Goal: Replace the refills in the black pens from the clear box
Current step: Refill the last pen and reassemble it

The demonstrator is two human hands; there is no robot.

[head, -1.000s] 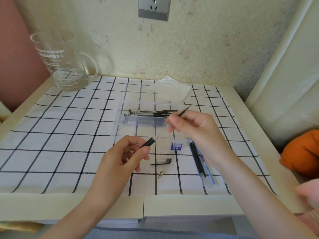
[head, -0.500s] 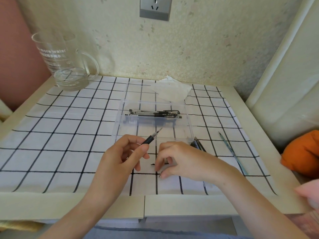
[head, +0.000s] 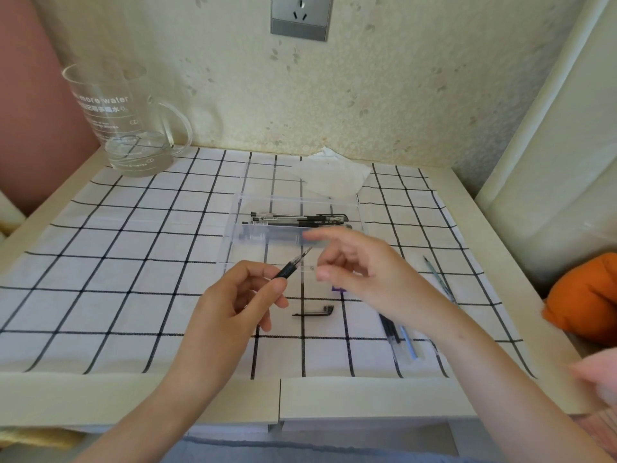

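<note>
I am watching the pen (head: 291, 268) sitting in my left hand (head: 230, 305); the box (head: 235, 225) is lying just behind its fingers (head: 278, 289), the clip (head: 314, 311) just right of them, and the refills (head: 397, 335) farther right.

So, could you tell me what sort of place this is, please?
Probably a home, at a small desk: a checked cloth covers it, a wall socket sits above, a glass jug stands at its corner.

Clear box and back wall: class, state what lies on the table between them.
A crumpled white tissue lies on the checked cloth between the clear box and the wall, as the head view shows.
</note>
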